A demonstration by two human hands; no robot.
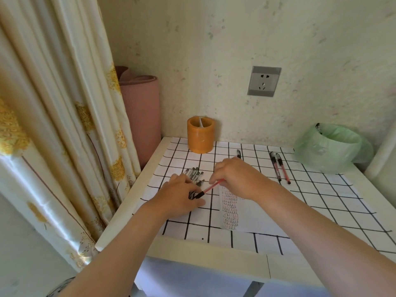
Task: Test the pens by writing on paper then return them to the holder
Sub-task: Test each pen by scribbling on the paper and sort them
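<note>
Both hands are on one red pen (212, 186) above the bench (321, 202). The left hand (182, 196) pinches its black end and the right hand (235, 176) pinches the red barrel at the other end. Whether the cap is going on or coming off I cannot tell.

Just right of the pen lies the sheet of paper (246, 215), carrying columns of small test marks in black and red, so a good deal of testing looks done. Returning seems hardly begun: no pen shows above the rim of the orange holder (200, 138) at the back of the bench.

A cluster of pens (194, 173) lies under and beyond the left fingers. Two pens (278, 168) lie apart to the right, and a single pen (239, 153) peeks out behind the right hand. Which of these are tested is not evident.
</note>
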